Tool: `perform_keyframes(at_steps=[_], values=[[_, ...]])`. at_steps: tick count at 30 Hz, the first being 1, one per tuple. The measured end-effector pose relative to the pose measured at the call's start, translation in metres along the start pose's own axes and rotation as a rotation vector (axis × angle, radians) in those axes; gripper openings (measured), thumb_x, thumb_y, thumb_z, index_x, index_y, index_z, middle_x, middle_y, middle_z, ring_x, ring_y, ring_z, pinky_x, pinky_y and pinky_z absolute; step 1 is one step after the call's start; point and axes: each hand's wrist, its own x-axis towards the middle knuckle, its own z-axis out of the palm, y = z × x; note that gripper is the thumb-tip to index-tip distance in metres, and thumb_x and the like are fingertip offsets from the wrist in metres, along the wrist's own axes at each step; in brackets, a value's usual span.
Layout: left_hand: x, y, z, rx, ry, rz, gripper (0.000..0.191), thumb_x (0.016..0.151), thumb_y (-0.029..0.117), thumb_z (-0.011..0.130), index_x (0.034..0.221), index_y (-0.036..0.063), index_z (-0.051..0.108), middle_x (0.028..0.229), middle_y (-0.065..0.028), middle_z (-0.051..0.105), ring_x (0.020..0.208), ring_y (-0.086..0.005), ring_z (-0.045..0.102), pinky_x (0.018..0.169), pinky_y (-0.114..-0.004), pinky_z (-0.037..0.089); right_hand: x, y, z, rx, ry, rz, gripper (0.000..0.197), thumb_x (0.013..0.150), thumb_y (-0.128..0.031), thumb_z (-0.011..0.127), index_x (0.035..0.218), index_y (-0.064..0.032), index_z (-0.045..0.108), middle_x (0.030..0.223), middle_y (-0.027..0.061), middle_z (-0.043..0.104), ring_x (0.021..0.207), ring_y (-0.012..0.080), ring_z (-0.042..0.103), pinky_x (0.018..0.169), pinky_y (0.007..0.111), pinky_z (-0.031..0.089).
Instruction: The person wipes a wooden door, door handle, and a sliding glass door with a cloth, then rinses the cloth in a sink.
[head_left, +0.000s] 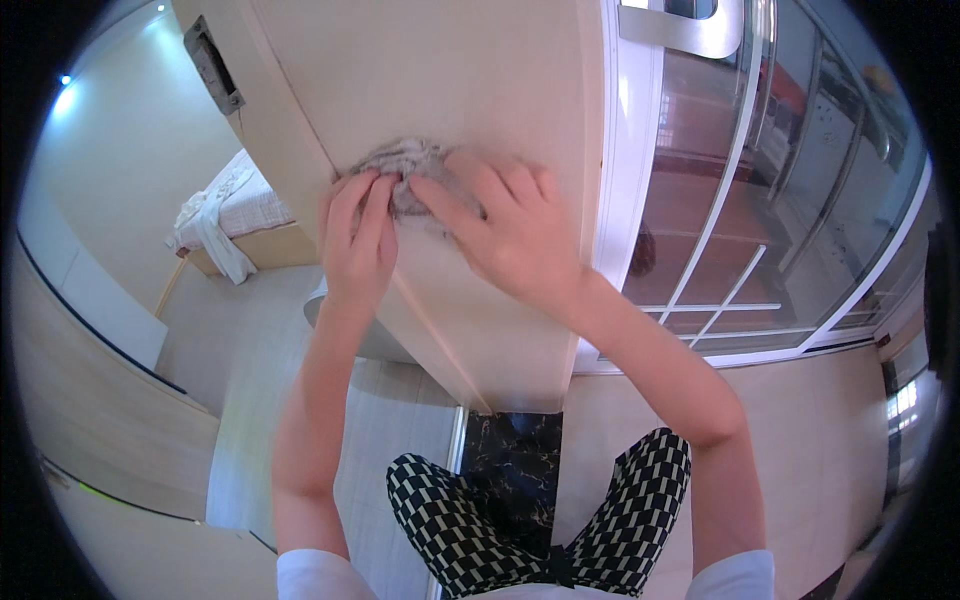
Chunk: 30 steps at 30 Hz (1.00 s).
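Note:
A crumpled grey cloth (409, 161) is pressed against the pale wooden door frame (480, 82) in front of me. My left hand (360, 232) grips the cloth's left side with bent fingers. Across its right side lies my right hand (502, 217), blurred, its fingers bent over the cloth and against the frame's surface. Part of the cloth is hidden under the fingers of both hands.
A metal strike plate (214, 66) sits in the frame at upper left. Beyond the doorway stands a bed (247, 202) with white bedding. To the right is a white-framed glass door (634, 150) with a metal handle. A dark marble threshold (514, 465) lies below.

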Motion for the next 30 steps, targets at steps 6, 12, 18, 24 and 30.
perform_keyframes(at_steps=[6,12,18,24,30], values=[[-0.047,0.005,-0.002,0.057,-0.061,0.017,0.032,0.070,-0.008,0.063,0.101,-0.0007,0.067,0.108,-0.0124,0.059,0.096,-0.0316,0.059,0.079,-0.040,0.050,-0.035,-0.013,0.015,-0.008,0.007,-0.043,0.039,0.079,-0.020,0.055,0.118,-0.0147,0.059,0.109,0.0033,0.054,0.092,0.0174,0.052,0.075,0.031,0.039],[-0.090,0.020,-0.011,0.061,-0.248,0.030,0.035,0.068,0.000,0.063,0.103,-0.0001,0.066,0.108,-0.0144,0.058,0.095,-0.0347,0.057,0.082,-0.043,0.050,-0.081,-0.033,0.022,0.053,-0.068,-0.007,0.044,0.075,-0.018,0.057,0.119,-0.0164,0.063,0.111,0.0016,0.054,0.088,0.0153,0.049,0.077,0.030,0.038],[-0.127,0.032,-0.014,-0.033,-0.346,0.077,0.034,0.065,-0.002,0.064,0.099,-0.0009,0.066,0.106,-0.0127,0.057,0.094,-0.0340,0.056,0.079,-0.040,0.051,-0.126,-0.048,0.024,0.108,-0.152,-0.028,0.043,0.075,-0.018,0.058,0.118,-0.0157,0.064,0.109,0.0016,0.053,0.086,0.0155,0.048,0.076,0.029,0.039],[-0.169,0.047,-0.011,-0.078,-0.441,0.088,0.025,0.068,-0.001,0.067,0.093,-0.0009,0.067,0.102,-0.0104,0.057,0.093,-0.0310,0.057,0.076,-0.036,0.053,-0.170,-0.059,0.026,0.065,-0.253,-0.060,0.037,0.084,-0.024,0.055,0.120,-0.0154,0.059,0.113,0.0023,0.054,0.094,0.0175,0.049,0.077,0.030,0.043],[-0.201,0.060,-0.009,-0.139,-0.454,0.127,0.022,0.070,0.000,0.069,0.092,-0.0036,0.067,0.103,-0.0099,0.057,0.091,-0.0310,0.057,0.075,-0.035,0.054,-0.196,-0.067,0.022,0.095,-0.299,-0.082,0.043,0.079,-0.017,0.058,0.122,-0.0161,0.061,0.112,0.0019,0.052,0.091,0.0163,0.048,0.077,0.029,0.042]])
